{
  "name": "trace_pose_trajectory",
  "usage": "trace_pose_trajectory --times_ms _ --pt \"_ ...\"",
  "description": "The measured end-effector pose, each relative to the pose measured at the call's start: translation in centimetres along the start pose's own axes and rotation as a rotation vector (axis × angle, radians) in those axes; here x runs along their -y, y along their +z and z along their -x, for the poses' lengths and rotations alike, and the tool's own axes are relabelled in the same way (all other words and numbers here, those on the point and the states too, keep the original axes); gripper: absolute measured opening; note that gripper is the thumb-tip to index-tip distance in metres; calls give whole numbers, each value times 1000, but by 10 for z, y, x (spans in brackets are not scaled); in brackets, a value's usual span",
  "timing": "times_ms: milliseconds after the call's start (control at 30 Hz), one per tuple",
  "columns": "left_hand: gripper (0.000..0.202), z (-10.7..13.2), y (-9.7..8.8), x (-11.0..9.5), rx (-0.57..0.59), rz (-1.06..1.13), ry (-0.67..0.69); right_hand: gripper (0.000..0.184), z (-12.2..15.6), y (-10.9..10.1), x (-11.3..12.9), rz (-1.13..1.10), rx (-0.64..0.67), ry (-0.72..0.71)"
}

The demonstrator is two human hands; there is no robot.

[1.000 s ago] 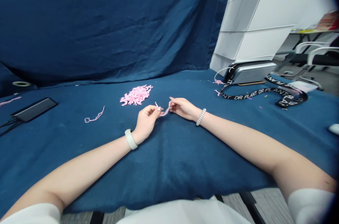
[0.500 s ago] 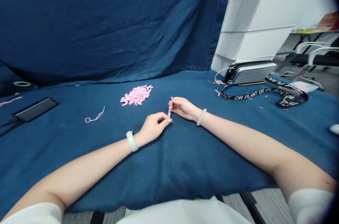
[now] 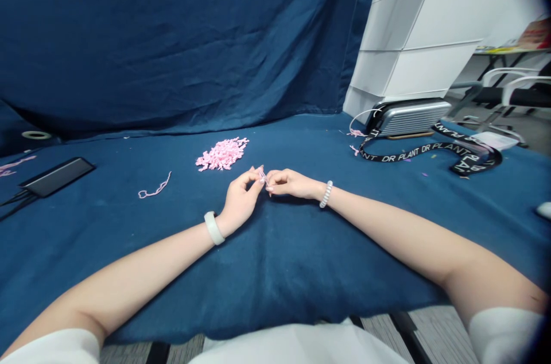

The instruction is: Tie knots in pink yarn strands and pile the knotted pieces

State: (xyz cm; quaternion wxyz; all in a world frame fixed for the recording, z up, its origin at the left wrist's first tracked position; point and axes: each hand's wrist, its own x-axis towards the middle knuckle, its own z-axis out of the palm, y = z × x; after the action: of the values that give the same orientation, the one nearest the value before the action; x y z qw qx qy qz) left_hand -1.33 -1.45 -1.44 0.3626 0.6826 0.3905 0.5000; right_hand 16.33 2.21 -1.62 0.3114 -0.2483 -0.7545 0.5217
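A short pink ribbon piece (image 3: 262,175) is pinched between both my hands over the blue cloth table (image 3: 279,249). My left hand (image 3: 241,198), with a white band at the wrist, closes its fingertips on the ribbon's left side. My right hand (image 3: 290,183), with a bead bracelet, pinches it from the right. The fingertips of both hands touch. A pile of small pink ribbon bows (image 3: 221,154) lies just beyond my hands. A loose pink ribbon strand (image 3: 154,188) lies to the left.
A black phone (image 3: 55,176) with a cable lies at the far left. A silver case (image 3: 407,117) and a black lanyard printed "DR PLANT" (image 3: 430,151) sit at the back right, before a white cabinet (image 3: 426,25). A blue drape hangs behind.
My left hand dropped toward me, then rose again to meet my right hand. The ribbon, first stretched between the hands, is now bunched at the touching fingertips.
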Motion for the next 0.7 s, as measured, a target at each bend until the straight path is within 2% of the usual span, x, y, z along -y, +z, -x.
trace_pose_trajectory --times_ms 100,200,300,500,700 --pt "12 3 0 -6 25 70 19 20 1 0 3 -12 30 24" --pt "13 7 1 -10 75 80 71 19 0 -2 2 -112 39 31" --pt "13 8 1 -9 74 83 134 18 0 -5 -1 -224 27 30" --pt "13 8 1 -6 152 109 134 7 -2 -10 -8 -508 -123 104" --pt "13 7 2 -5 143 47 143 11 -4 -6 -8 -530 -204 135"
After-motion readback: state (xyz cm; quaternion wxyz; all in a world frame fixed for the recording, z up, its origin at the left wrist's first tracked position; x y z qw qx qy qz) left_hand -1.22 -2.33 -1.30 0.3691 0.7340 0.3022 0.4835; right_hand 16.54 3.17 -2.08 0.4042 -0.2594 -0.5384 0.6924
